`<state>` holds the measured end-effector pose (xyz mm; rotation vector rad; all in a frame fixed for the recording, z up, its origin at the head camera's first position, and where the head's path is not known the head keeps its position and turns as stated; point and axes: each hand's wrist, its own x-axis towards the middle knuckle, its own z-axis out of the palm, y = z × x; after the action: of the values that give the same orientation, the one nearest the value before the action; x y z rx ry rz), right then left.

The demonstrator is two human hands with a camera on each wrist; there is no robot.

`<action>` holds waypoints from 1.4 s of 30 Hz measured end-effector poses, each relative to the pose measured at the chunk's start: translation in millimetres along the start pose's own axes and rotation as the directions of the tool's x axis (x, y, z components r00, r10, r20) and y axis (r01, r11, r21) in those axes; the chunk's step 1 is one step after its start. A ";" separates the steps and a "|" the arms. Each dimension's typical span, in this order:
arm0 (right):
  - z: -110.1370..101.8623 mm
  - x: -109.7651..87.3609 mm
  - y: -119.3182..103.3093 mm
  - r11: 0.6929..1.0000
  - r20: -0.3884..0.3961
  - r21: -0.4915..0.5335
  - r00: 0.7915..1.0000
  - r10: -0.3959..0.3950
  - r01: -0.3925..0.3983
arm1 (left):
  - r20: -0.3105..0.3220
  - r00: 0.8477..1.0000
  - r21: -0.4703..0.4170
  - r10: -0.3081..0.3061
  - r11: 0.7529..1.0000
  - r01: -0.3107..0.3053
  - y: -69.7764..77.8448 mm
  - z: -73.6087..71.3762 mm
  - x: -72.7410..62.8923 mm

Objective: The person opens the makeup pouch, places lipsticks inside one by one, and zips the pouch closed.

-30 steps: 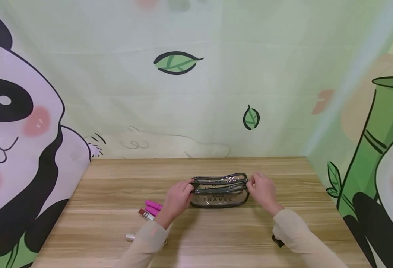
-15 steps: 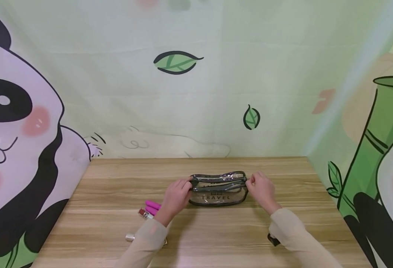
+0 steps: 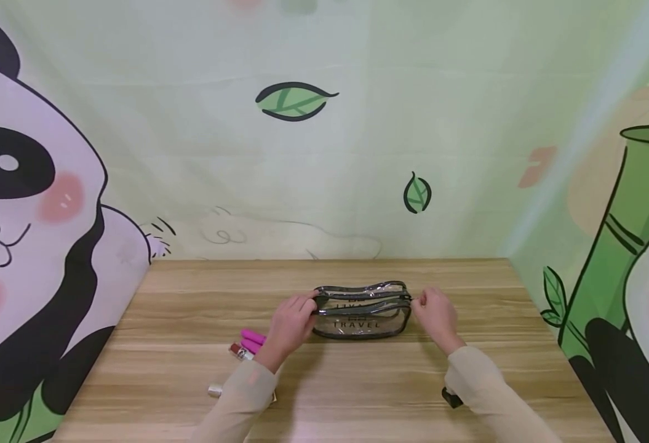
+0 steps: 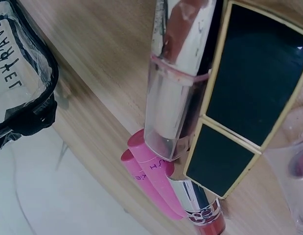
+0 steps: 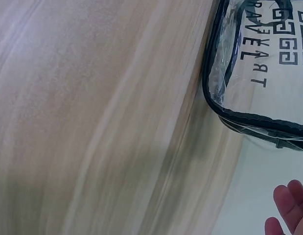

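Note:
A clear toiletry pouch [image 3: 360,326] with black trim and TRAVEL lettering stands on the wooden table, its top gaping. My left hand [image 3: 293,323] grips its left upper corner between thumb and fingers. At the opposite end my right hand [image 3: 435,314] has its fingers curled, thumb and forefinger pinched at the end of the zipper [image 3: 411,298]; the pull itself is hidden. In the right wrist view the pouch [image 4: 14,73] also shows from the other side in the left wrist view, and a few fingertips [image 5: 291,203] of the right hand appear below the pouch's edge.
Beside my left forearm lie two pink tubes [image 4: 153,176], a silver-and-red lipstick [image 4: 205,213], a clear-capped tube [image 4: 173,107] and a dark green, gold-edged case [image 4: 254,73]. A small black object [image 3: 451,397] is partly under my right sleeve. A printed backdrop [image 3: 330,184] rises behind the table.
The pouch has shifted slightly away and left with both hands. In the last half second my right hand has edged right while the left keeps its grip.

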<state>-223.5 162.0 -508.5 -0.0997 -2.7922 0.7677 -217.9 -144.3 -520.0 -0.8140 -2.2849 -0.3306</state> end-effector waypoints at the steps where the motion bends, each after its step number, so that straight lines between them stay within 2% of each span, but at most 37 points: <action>1: 0.5 0.2 0.6 1.000 0.005 0.002 1.000 0.005 -0.005 | -0.002 1.000 0.001 0.001 1.000 -0.001 -0.1 0.2 0.0; 18: 13.0 1.2 12.1 0.994 0.098 0.035 0.990 0.101 -0.105 | 0.012 1.000 0.020 -0.002 1.000 0.002 0.9 1.8 -2.9; 25: 15.6 0.4 14.2 0.996 0.116 0.030 0.990 0.081 -0.085 | -0.011 1.000 0.003 -0.002 1.000 0.002 1.3 1.2 -2.1; 33: 18.7 -2.9 16.7 0.995 0.151 0.031 0.985 0.086 -0.092 | 0.014 1.000 0.021 -0.005 1.000 0.004 1.8 1.7 -4.1; 42: 19.9 -1.8 15.0 0.997 0.155 0.003 0.985 0.075 -0.077 | -0.012 1.000 0.027 0.009 1.000 -0.009 1.8 0.7 -2.8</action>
<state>-226.7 164.9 -533.2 -0.1521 -2.9459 0.8396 -215.5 -143.8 -522.4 -0.8064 -2.2687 -0.2999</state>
